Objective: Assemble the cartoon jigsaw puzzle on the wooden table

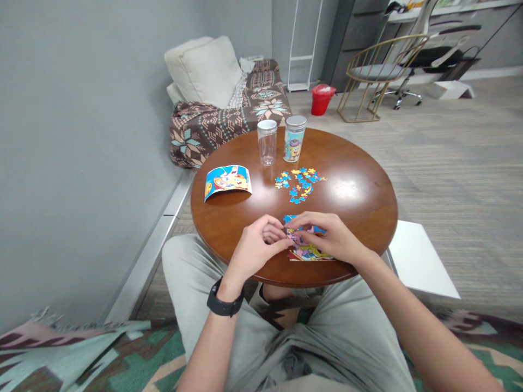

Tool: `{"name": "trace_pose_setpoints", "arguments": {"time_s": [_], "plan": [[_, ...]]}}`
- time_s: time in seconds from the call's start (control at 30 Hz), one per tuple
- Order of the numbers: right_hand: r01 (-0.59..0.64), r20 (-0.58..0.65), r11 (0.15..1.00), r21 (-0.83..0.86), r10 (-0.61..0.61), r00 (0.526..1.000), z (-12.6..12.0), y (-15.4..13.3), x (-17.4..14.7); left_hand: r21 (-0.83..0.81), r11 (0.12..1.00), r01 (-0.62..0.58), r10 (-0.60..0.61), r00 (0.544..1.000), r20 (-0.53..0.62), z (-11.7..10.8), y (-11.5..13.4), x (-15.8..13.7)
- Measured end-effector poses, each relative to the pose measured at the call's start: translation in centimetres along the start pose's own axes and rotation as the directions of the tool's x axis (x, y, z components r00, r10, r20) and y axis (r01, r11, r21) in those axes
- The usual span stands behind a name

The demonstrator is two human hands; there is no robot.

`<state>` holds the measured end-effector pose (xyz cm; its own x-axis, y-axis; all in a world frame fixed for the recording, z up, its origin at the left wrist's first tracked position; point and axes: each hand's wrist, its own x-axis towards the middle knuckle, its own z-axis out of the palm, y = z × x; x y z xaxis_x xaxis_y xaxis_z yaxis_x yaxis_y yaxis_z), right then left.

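On the near side of the round table lies a partly joined jigsaw puzzle [308, 251] with a colourful cartoon picture. My left hand [261, 242] is at its left edge, fingers curved and thumb held apart, the thumb tip touching or just over the edge. My right hand [330, 234] reaches over the puzzle from the right, its fingers spread and the tips near the same left edge. It covers much of the picture. Whether a small piece sits between the fingertips is hard to see. Loose puzzle pieces [301, 184], blue and yellow, lie scattered beyond my hands.
A curled picture sheet [229, 181] lies on the wooden table [359, 158] at left. At the back stand a clear lidded jar [267, 146] and a cartoon-printed jar [294, 140]. Beyond are a covered sofa [229, 122], a red bin [322, 100] and a gold-framed chair [378, 72].
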<state>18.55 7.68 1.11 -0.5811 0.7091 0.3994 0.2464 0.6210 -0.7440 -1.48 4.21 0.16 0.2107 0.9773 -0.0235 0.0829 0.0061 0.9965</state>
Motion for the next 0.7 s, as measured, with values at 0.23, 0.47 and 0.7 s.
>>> {"name": "trace_pose_setpoints", "arguments": {"time_s": [0.23,0.47,0.7], "plan": [[-0.032,0.018,0.999,-0.001,0.032,0.999,0.00,-0.12,-0.06,0.008,1.000,-0.004,0.004,1.000,0.013,-0.05,-0.11,-0.02],[-0.036,0.018,0.999,0.008,0.036,0.999,-0.05,-0.31,0.00,0.008,1.000,0.007,-0.008,1.000,0.007,-0.05,-0.17,0.01],[-0.059,0.036,0.998,-0.006,0.059,0.998,-0.11,-0.33,-0.05,0.002,1.000,0.004,-0.004,1.000,0.014,-0.11,-0.01,-0.07]]}}
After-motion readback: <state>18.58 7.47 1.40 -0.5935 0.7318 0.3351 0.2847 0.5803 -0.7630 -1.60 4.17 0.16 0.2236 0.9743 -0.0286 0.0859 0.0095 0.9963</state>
